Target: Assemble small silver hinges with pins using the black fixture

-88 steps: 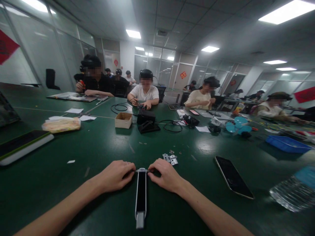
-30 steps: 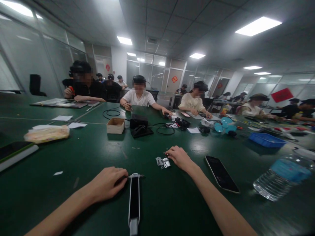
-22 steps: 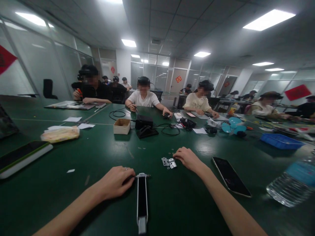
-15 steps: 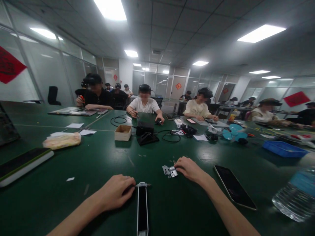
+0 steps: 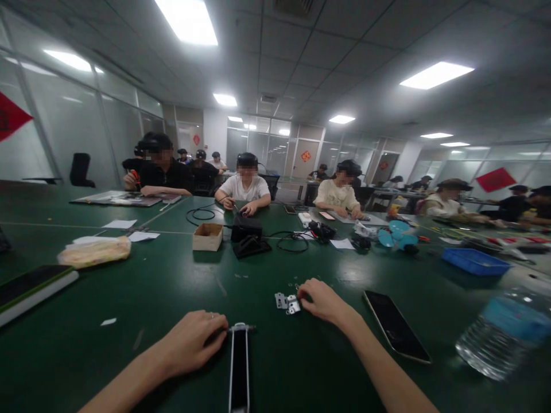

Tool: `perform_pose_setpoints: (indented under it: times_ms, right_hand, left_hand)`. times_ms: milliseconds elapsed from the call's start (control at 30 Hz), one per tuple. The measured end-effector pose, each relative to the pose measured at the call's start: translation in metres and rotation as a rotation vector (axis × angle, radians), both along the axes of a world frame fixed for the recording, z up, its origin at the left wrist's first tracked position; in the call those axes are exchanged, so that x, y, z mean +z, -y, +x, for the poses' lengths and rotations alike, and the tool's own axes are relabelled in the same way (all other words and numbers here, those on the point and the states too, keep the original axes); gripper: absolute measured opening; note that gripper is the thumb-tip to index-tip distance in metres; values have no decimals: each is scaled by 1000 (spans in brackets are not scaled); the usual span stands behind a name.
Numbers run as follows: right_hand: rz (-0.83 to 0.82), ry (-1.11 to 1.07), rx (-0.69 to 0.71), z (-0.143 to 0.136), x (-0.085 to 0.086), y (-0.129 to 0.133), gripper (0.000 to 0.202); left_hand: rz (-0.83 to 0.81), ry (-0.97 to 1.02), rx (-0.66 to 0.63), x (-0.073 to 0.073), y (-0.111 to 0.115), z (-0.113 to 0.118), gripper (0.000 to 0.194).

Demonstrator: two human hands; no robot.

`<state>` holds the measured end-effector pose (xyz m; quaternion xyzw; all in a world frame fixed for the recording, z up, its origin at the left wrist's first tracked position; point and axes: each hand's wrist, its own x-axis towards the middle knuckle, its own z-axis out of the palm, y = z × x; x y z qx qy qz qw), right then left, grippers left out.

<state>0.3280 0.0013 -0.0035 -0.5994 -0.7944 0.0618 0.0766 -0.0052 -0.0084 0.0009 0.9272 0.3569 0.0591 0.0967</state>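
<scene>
My left hand (image 5: 196,338) is closed, its fingertips at the left end of a thin rod (image 5: 248,327). That rod crosses the top of a long, narrow white-edged frame (image 5: 240,370) with a black middle, lying on the green table. Further forward, my right hand (image 5: 321,299) has its fingers bent and pressed together. Its fingertips are at the right side of two silver metal brackets (image 5: 293,304) with holes. Small ring-like pieces lie around the brackets. Whatever is between the right fingertips is too small to make out.
A dark phone (image 5: 396,326) and a water bottle (image 5: 501,332) are at the right. Beyond stand a blue tray (image 5: 476,263), a small open box (image 5: 207,237) and a black device (image 5: 247,229) with cables. A plastic bag (image 5: 94,252) lies left. Several people sit across the table.
The view has shifted slightly, so things appear further left. Both hands keep about the same places beside the frame and the brackets. Across the table, a person's hands have come closer together.
</scene>
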Motion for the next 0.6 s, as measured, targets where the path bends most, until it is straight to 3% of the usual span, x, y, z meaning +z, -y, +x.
perform_pose_setpoints:
  times_ms: [100, 267, 300, 400, 433, 467, 533, 567, 600]
  right_hand:
    - [112, 8, 8, 7, 10, 1, 24]
    - [823, -266, -327, -13, 25, 14, 49]
    - [889, -289, -270, -23, 23, 19, 51]
    - [774, -131, 395, -52, 14, 28, 47]
    - [761, -109, 488, -57, 11, 29, 46]
    - [809, -142, 417, -58, 8, 29, 45]
    - [922, -264, 16, -51, 3, 25, 49]
    - [917, -277, -81, -43, 2, 22, 51]
    - [870, -229, 13, -36, 1, 19, 49]
  left_hand:
    - [-14, 16, -11, 0, -3, -1, 27]
    - [-28, 54, 1, -5, -4, -2, 28]
    - [-21, 62, 7, -6, -4, -3, 28]
    - [0, 66, -8, -6, -4, -2, 29]
    - [1, 55, -27, -6, -4, -1, 29]
    - [17, 52, -23, -5, -5, -1, 30]
    - [30, 24, -19, -5, -6, -1, 29]
    - [25, 16, -17, -5, -6, -1, 29]
    - [20, 10, -13, -6, -7, -2, 30]
